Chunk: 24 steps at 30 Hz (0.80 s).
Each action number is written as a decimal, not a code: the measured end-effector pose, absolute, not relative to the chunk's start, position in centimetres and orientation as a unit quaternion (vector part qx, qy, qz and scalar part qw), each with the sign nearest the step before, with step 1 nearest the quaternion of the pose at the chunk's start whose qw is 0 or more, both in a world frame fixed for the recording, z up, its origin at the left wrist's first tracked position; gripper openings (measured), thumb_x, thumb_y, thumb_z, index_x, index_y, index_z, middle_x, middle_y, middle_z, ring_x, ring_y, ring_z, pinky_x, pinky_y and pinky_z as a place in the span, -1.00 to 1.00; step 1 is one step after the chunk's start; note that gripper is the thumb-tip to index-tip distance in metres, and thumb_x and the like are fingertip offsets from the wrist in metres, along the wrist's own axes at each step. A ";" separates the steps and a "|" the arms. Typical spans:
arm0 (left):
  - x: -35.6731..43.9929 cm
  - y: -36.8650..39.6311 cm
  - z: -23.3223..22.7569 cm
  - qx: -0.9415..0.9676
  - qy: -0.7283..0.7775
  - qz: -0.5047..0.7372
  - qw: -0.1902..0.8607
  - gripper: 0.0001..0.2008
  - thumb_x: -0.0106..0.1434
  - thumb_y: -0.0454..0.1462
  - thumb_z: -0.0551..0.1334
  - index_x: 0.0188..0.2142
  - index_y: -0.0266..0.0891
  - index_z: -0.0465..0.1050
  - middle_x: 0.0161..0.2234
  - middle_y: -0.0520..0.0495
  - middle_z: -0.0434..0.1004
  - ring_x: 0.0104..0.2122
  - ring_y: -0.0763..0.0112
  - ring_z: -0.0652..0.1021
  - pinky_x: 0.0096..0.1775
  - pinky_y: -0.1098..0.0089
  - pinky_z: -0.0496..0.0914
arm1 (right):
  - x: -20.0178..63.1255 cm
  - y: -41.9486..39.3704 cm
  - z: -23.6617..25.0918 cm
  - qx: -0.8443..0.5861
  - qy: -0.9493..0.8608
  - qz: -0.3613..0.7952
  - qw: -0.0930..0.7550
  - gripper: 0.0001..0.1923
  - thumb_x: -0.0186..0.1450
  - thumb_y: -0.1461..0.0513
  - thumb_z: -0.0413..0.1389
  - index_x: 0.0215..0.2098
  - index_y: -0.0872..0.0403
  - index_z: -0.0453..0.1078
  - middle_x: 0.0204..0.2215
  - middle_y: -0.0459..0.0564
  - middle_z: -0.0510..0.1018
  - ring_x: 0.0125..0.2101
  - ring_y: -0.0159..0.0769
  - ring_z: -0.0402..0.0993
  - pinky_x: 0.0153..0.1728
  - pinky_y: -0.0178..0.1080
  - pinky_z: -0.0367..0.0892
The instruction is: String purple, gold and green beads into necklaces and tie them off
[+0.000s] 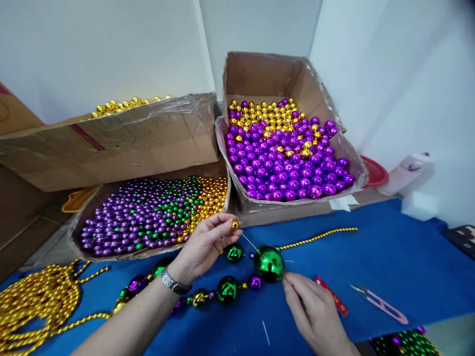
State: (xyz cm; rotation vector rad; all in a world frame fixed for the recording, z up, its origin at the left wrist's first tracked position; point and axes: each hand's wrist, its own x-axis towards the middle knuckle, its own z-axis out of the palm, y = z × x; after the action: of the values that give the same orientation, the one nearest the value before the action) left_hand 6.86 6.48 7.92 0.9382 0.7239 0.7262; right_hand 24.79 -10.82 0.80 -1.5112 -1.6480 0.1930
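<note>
Between thumb and fingertips, my left hand (213, 240) pinches a small gold bead (235, 225). A thin clear thread (249, 242) runs from near that bead to a large shiny green ball (269, 264). My right hand (313, 306) is closed at the ball's lower right edge; the tips of its fingers are partly hidden. A bead necklace with green, purple and gold balls (227, 289) lies beneath my hands. Beyond the large ball, a thin gold bead strand (318, 238) stretches to the right.
Small purple, green and gold beads fill a cardboard box (76, 242) at left; a second box (260, 74) holds larger purple and gold ones. Gold bead strands (44, 301) lie at left. Pink thread snips (382, 302) and a red packet (333, 296) rest on the blue cloth (393, 257).
</note>
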 end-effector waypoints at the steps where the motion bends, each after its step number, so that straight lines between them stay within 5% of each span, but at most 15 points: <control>1: 7.0 6.3 7.8 0.434 0.330 0.330 0.771 -0.85 0.15 -0.33 0.30 -0.24 -0.29 0.46 -0.34 -0.05 0.54 -0.37 0.48 0.57 -0.31 0.53 0.47 | 24.9 -10.9 0.8 -0.611 -0.661 0.079 0.430 -0.82 0.35 0.33 -0.07 -0.17 0.07 0.34 -0.40 -0.02 0.51 -0.40 -0.30 0.46 -0.31 -0.29 0.37; 8: 7.5 5.8 7.8 0.479 0.337 0.315 0.747 -0.81 0.13 -0.29 0.32 -0.24 -0.29 0.48 -0.32 -0.07 0.55 -0.38 0.49 0.55 -0.31 0.51 0.45 | 25.5 -11.1 0.3 -0.624 -0.657 0.076 0.416 -0.83 0.35 0.32 -0.07 -0.26 0.07 0.35 -0.49 -0.05 0.46 -0.49 -0.32 0.41 -0.31 -0.28 0.37; 18: 8.8 5.1 8.6 0.716 0.346 0.295 0.530 -0.82 0.11 -0.26 0.32 -0.27 -0.28 0.52 -0.33 -0.07 0.54 -0.37 0.45 0.51 -0.33 0.50 0.40 | 26.7 -11.7 1.0 -0.644 -0.680 0.001 0.350 -0.79 0.35 0.34 -0.08 -0.17 0.12 0.38 -0.50 -0.01 0.48 -0.38 -0.26 0.48 -0.30 -0.22 0.35; 24: 9.9 5.1 8.1 0.572 0.349 0.320 0.670 -0.80 0.11 -0.26 0.32 -0.26 -0.27 0.47 -0.38 -0.03 0.54 -0.40 0.46 0.54 -0.32 0.46 0.44 | 27.6 -12.2 1.5 -0.649 -0.654 0.043 0.387 -0.78 0.36 0.30 -0.10 -0.21 0.07 0.39 -0.47 -0.02 0.50 -0.38 -0.30 0.49 -0.29 -0.28 0.38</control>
State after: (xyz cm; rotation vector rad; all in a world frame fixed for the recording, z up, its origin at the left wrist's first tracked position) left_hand 9.86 5.08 8.05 1.2889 0.7869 0.7223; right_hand 27.61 -12.21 1.46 -1.6510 -1.6629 0.1088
